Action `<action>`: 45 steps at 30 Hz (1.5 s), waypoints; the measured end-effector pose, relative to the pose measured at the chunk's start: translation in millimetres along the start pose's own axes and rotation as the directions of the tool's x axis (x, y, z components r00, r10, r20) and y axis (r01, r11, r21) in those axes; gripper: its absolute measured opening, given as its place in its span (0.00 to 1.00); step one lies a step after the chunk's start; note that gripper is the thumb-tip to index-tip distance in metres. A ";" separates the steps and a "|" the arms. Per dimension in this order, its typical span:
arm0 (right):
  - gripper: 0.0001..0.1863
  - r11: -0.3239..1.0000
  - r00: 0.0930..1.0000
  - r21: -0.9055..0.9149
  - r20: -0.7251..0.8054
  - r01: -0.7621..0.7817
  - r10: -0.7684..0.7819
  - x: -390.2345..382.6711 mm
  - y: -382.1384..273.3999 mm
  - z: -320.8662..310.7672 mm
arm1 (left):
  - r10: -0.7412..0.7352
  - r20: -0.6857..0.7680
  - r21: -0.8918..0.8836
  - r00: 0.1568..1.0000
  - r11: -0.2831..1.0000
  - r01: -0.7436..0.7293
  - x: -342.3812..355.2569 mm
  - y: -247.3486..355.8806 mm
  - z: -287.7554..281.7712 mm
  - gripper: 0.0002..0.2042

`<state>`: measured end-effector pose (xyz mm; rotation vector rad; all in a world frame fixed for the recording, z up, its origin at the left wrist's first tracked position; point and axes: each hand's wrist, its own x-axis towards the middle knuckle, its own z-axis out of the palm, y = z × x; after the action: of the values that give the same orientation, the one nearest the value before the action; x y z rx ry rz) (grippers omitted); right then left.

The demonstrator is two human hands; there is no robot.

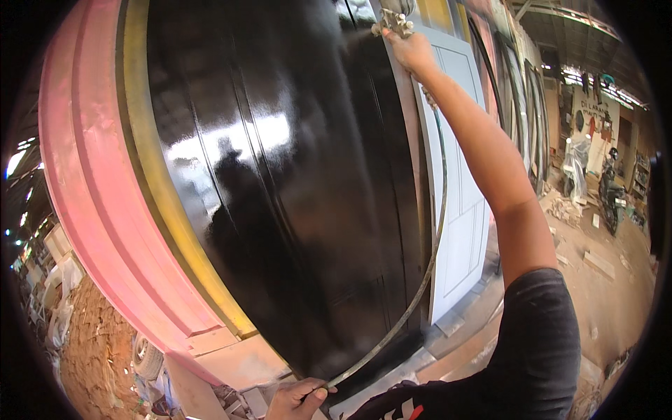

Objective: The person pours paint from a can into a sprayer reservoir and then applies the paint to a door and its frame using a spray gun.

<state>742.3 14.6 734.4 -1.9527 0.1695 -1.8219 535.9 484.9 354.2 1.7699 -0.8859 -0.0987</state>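
Glossy black panel (315, 182) may smear if the hose (429, 274), held in the left hand (299, 400), touches it; right hand (414, 54) grips spray gun (395, 25).

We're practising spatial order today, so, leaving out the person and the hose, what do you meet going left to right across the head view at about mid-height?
Pink panel, yellow strip, glossy black panel, pale door, plastic-covered object, dark motorbike.

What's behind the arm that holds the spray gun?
Behind the right arm is a pale door, showing on both sides of it. The strip of door that the arm crosses is covered, so I can't see that part.
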 end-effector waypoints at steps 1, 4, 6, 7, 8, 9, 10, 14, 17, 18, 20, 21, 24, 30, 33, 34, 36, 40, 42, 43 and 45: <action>0.38 1.000 1.000 -0.011 0.002 -0.025 0.025 19.1 0.3 7.6 | 0.023 -0.030 0.000 0.999 1.000 -0.023 7.0 0.1 3.8 0.10; 0.38 0.999 0.995 -0.021 -0.090 0.035 -0.037 61.4 -8.8 16.6 | 0.043 -0.081 -0.063 0.996 0.997 -0.048 37.2 10.0 12.4 0.15; 0.36 1.000 1.000 0.027 -0.028 0.008 -0.007 90.0 -17.4 19.1 | 0.010 -0.067 -0.019 0.998 1.000 -0.011 56.7 19.0 11.0 0.16; 0.37 1.000 1.000 0.023 0.006 -0.018 0.018 104.0 -21.0 18.3 | 0.019 -0.085 -0.027 0.996 0.999 -0.021 65.4 22.2 12.7 0.16; 0.38 0.998 0.998 0.004 -0.029 0.061 -0.061 126.5 -18.4 25.2 | 0.033 -0.101 -0.034 0.994 0.999 -0.036 74.2 26.2 14.5 0.16; 0.38 0.990 0.989 -0.018 -0.061 0.137 -0.138 142.0 -23.1 29.2 | 0.042 -0.120 -0.042 0.992 0.998 -0.047 81.5 29.3 16.2 0.16; 0.38 0.996 0.996 0.014 -0.025 0.083 -0.083 154.7 -24.0 30.8 | 0.071 -0.135 -0.039 0.988 0.996 -0.077 88.7 31.6 17.9 0.16; 0.34 0.990 0.982 0.040 -0.140 0.133 -0.127 200.3 -39.5 34.0 | 0.127 -0.166 -0.018 0.978 0.991 -0.132 116.3 45.1 22.4 0.15; 0.25 0.935 0.993 0.336 -0.068 0.114 -0.096 196.7 -71.8 15.9 | 0.096 -0.178 0.003 0.979 0.995 -0.098 130.6 63.1 21.9 0.14; 0.24 0.926 0.989 0.348 -0.080 0.148 -0.128 206.0 -74.3 17.0 | 0.086 -0.179 0.006 0.980 0.996 -0.086 135.0 68.6 21.5 0.14; 0.24 0.905 0.977 0.368 -0.105 0.213 -0.188 229.8 -78.1 18.6 | 0.085 -0.187 0.003 0.979 0.996 -0.086 142.5 77.6 21.0 0.13; 0.25 0.936 0.976 0.289 -0.145 0.199 -0.163 243.7 -82.5 20.4 | 0.084 -0.190 0.001 0.978 0.996 -0.085 146.3 81.4 20.6 0.13; 0.27 0.961 0.961 0.193 -0.232 0.196 -0.149 276.7 -99.1 26.1 | 0.113 -0.232 -0.011 0.966 0.993 -0.118 155.5 90.9 21.7 0.13; 0.30 0.960 0.966 0.214 -0.223 0.179 -0.131 306.1 -118.6 34.6 | 0.081 -0.284 -0.011 0.955 0.996 -0.088 163.9 105.6 22.8 0.14; 0.27 0.948 0.985 0.292 -0.145 0.131 -0.091 297.3 -112.4 39.2 | -0.039 -0.247 -0.040 0.968 0.999 0.031 162.2 107.0 20.4 0.15; 0.25 0.923 0.992 0.363 -0.070 0.125 -0.107 292.0 -105.5 38.6 | -0.046 -0.229 -0.056 0.972 0.998 0.034 161.7 102.4 20.5 0.15; 0.22 0.893 0.991 0.433 -0.021 0.127 -0.130 268.7 -109.1 45.1 | -0.064 -0.230 -0.077 0.971 0.996 0.047 150.8 90.4 20.6 0.16; 0.17 0.936 0.998 0.349 0.018 0.050 -0.061 215.2 -89.1 50.3 | -0.012 -0.260 -0.090 0.966 0.996 -0.012 126.3 62.1 22.3 0.14; 0.16 0.958 0.995 0.282 0.099 -0.050 0.023 170.2 -80.7 40.4 | -0.040 -0.221 -0.121 0.975 0.993 0.013 109.2 45.5 19.0 0.14; 0.14 0.927 0.991 0.365 0.127 -0.083 0.039 163.6 -68.5 49.1 | -0.060 -0.215 -0.118 0.975 0.992 0.036 99.0 33.4 18.1 0.13; 0.30 0.987 0.984 0.132 0.167 -0.089 0.066 123.6 -53.9 43.4 | -0.110 -0.201 -0.109 0.973 0.990 0.090 76.5 2.7 16.2 0.11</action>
<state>786.8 24.5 868.5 -1.9569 0.0635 -1.5742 581.8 425.6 376.7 1.6968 -0.6314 -0.0226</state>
